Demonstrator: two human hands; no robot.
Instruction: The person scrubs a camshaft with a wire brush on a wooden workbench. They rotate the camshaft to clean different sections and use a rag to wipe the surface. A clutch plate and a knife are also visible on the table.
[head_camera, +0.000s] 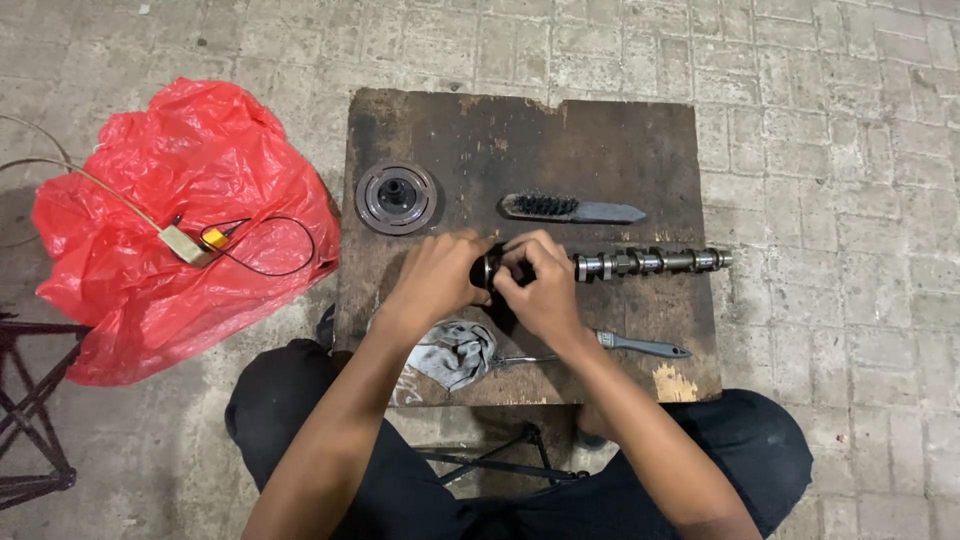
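While both hands close on its near end, camshaft lies across wooden board; left hand and right hand grip a dark round fitting there, seating unfinished; wire brush behind camshaft; pulley disc behind-left; rag and ratchet handle in front.

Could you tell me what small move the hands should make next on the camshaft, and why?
Probably keep both hands gripping the dark round part at the camshaft's left end and work it gently. Both hands close around it there, while the wire brush and grey rag lie untouched on the board.
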